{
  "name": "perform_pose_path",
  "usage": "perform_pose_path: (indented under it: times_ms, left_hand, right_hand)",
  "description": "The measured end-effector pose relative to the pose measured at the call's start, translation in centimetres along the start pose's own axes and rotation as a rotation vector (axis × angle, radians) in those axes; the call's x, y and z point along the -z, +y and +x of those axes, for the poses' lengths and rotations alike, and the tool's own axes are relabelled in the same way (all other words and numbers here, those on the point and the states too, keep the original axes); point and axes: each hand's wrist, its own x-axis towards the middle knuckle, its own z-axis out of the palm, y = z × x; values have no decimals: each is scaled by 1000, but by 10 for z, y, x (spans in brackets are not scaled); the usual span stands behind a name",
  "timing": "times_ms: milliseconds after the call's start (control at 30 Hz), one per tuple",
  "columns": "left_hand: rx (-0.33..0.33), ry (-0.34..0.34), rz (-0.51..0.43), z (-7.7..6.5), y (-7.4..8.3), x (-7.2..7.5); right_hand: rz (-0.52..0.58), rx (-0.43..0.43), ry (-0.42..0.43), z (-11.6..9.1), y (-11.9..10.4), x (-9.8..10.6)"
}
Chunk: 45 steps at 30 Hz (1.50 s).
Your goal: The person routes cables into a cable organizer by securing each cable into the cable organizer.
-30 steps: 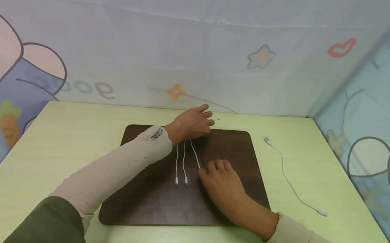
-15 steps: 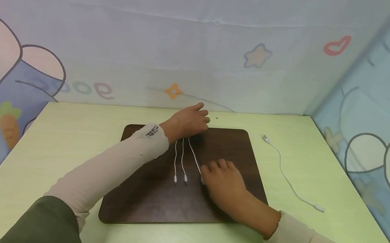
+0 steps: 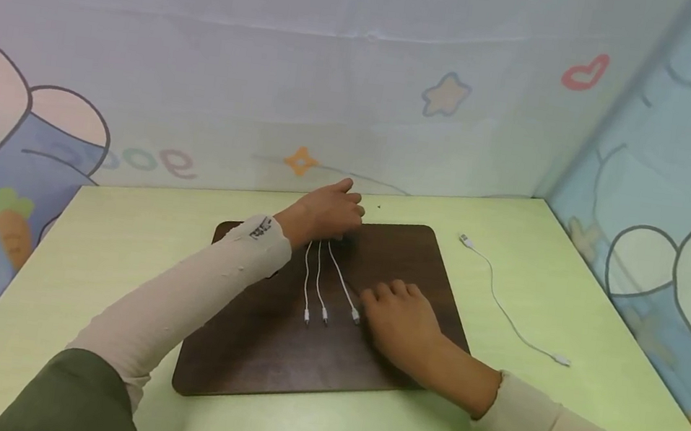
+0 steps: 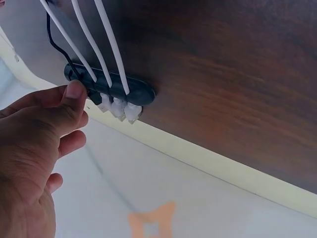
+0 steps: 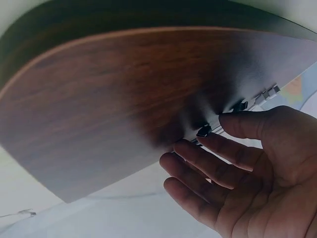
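Note:
My left hand (image 3: 328, 212) is at the far edge of the dark brown board (image 3: 261, 357). In the left wrist view, its thumb and forefinger pinch the plug end of a black cable (image 4: 55, 45) beside a black cable holder (image 4: 141, 92). Three white cables (image 3: 341, 284) run from the holder toward me, their ends lying on the board. My right hand (image 3: 403, 325) is just right of these ends. Between its thumb and fingertips is a small black connector (image 5: 203, 131), apparently the black cable's other end, partly hidden by the thumb.
A separate white USB cable (image 3: 500, 305) lies on the pale yellow-green table (image 3: 38, 306), right of the board. Cartoon-printed cloth (image 3: 260, 66) stands behind the table and at its sides.
The third white cable's end has come out from under my right fingers and lies bare on the board. My left hand stays at the holder. The head view has shifted slightly.

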Motion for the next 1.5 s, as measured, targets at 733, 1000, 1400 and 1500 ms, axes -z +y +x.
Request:
perform_pose_path:
  times_ms: [733, 1000, 1400, 1500]
  left_hand:
    - [19, -21, -104, 18, -9, -2]
    - [-10, 126, -107, 32, 2, 6]
    - [11, 184, -98, 66, 31, 25]
    - [25, 159, -131, 77, 40, 28]
  right_hand:
    - [14, -136, -49, -31, 29, 4]
    - [49, -175, -44, -42, 34, 3]
    - [44, -210, -21, -66, 48, 0]
    - [56, -227, -21, -73, 52, 0]
